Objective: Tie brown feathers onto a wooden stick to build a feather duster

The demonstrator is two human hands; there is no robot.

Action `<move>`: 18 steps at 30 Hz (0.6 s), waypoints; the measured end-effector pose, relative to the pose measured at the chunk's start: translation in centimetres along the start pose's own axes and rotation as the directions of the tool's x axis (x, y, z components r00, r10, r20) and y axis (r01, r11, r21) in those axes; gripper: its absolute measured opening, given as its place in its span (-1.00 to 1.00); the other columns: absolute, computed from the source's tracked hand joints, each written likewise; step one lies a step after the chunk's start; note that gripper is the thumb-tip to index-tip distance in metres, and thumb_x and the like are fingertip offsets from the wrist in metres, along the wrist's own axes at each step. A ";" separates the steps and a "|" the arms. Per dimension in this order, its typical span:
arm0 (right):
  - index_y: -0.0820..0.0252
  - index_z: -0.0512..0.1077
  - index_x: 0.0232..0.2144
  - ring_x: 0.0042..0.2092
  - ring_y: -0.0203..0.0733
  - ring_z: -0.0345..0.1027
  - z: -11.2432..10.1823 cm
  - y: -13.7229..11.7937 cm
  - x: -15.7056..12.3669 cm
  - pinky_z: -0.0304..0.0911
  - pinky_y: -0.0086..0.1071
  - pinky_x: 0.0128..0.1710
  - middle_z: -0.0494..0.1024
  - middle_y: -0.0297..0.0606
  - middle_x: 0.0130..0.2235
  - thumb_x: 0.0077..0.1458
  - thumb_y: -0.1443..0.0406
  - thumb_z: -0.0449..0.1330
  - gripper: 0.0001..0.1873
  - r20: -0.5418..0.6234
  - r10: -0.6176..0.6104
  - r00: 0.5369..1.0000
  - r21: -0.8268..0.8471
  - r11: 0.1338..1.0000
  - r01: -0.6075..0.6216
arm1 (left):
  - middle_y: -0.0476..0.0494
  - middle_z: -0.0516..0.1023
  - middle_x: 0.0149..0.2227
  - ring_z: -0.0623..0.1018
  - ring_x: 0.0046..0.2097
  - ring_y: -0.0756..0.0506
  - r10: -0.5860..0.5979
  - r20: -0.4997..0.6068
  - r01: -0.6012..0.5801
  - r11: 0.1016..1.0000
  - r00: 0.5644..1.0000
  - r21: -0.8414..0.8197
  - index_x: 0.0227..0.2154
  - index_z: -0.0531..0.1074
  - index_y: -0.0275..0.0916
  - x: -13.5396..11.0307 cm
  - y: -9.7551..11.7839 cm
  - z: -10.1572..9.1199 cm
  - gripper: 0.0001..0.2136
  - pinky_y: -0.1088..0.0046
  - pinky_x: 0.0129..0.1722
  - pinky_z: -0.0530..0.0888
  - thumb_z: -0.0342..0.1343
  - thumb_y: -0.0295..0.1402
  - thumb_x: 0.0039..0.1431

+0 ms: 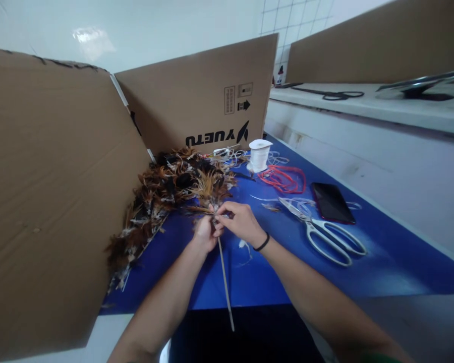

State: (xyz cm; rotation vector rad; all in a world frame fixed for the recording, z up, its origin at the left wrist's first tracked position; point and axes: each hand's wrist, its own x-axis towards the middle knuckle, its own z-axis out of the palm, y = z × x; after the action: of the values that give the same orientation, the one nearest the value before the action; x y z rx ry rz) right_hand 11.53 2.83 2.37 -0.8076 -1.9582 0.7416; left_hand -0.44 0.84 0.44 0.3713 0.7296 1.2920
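A thin pale stick (224, 282) with brown and golden feathers (208, 185) around its far end points away from me over the blue table. My left hand (207, 233) is closed around the stick just below the feathers. At the base of the feathers, my right hand (242, 220) has its thumb and forefinger pinched together, close to the left fingertips. What lies in that pinch is too small to make out. Behind and to the left of my hands spreads a heap of brown and black feathers (151, 201).
Scissors (325, 234) lie on the blue table (287, 277) at the right, beside a black phone (332, 201). Farther back are a white spool (259, 155) and red cord (283, 179). Cardboard panels (53, 201) stand at the left and behind. A ledge (393, 108) runs along the right.
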 end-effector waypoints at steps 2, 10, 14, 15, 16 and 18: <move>0.15 0.49 -0.43 -0.31 -0.24 0.34 -0.1 0.0 -0.1 0.22 -0.36 -0.25 0.52 -0.28 -0.40 -0.02 0.40 0.16 -0.89 -0.009 -0.062 0.998 -0.105 0.993 0.061 | 0.09 0.16 -0.65 0.11 -0.70 0.16 0.020 -0.014 -0.020 1.000 1.000 0.010 -0.52 0.23 -0.30 0.0 -0.1 0.0 -0.80 0.70 -0.81 -0.04 0.04 -0.33 0.14; 0.21 0.42 -0.49 -0.51 -0.35 0.26 -1.1 0.0 0.6 0.16 -0.44 -0.49 0.45 -0.37 -0.53 -0.07 0.26 0.23 -0.88 -0.009 0.293 0.956 0.431 0.864 -0.261 | -0.02 0.33 -0.52 0.19 -0.67 0.16 0.098 -0.014 -0.097 0.995 0.995 0.024 -0.38 0.33 -0.33 -0.3 0.3 0.2 -0.77 0.71 -0.82 -0.02 0.00 -0.23 0.18; 0.24 0.33 -0.54 -0.56 -0.39 0.25 -1.4 -0.4 0.7 0.11 -0.51 -0.60 0.41 -0.39 -0.59 -0.12 0.18 0.26 -0.75 0.173 0.404 0.898 0.670 0.621 -0.408 | -0.08 0.37 -0.52 0.19 -0.66 0.16 0.088 0.053 -0.092 0.992 0.995 0.082 -0.34 0.36 -0.37 -0.5 0.2 0.3 -0.71 0.72 -0.80 -0.01 -0.08 -0.20 0.23; 0.25 0.33 -0.55 -0.57 -0.40 0.25 -1.3 -0.5 0.7 0.09 -0.53 -0.62 0.41 -0.38 -0.60 -0.14 0.17 0.28 -0.73 0.202 0.416 0.887 0.668 0.604 -0.435 | -0.08 0.36 -0.55 0.19 -0.66 0.15 0.091 0.054 -0.096 0.990 0.994 0.102 -0.35 0.36 -0.37 -0.5 0.1 0.3 -0.70 0.72 -0.80 -0.01 -0.08 -0.19 0.22; 0.25 0.32 -0.55 -0.59 -0.40 0.24 -1.2 -0.6 0.6 0.06 -0.55 -0.65 0.41 -0.38 -0.62 -0.17 0.18 0.30 -0.72 0.217 0.431 0.876 0.653 0.603 -0.458 | -0.08 0.36 -0.57 0.20 -0.66 0.14 0.096 0.046 -0.101 0.987 0.994 0.123 -0.38 0.36 -0.37 -0.5 0.0 0.3 -0.69 0.71 -0.79 -0.01 -0.07 -0.17 0.21; 0.25 0.32 -0.54 -0.62 -0.43 0.21 -1.0 -0.8 0.5 -0.04 -0.58 -0.69 0.40 -0.40 -0.65 -0.21 0.21 0.31 -0.73 0.216 0.461 0.861 0.603 0.630 -0.489 | -0.08 0.35 -0.62 0.23 -0.67 0.13 0.110 0.017 -0.111 0.979 0.994 0.172 -0.43 0.36 -0.37 -0.4 -0.2 0.3 -0.66 0.71 -0.79 0.00 -0.03 -0.13 0.18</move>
State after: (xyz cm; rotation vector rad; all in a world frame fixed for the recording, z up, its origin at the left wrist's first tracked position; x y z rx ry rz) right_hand 11.97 2.94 3.67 -0.8719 -1.3412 1.6561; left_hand -0.19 0.42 0.65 0.5635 0.8267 1.3343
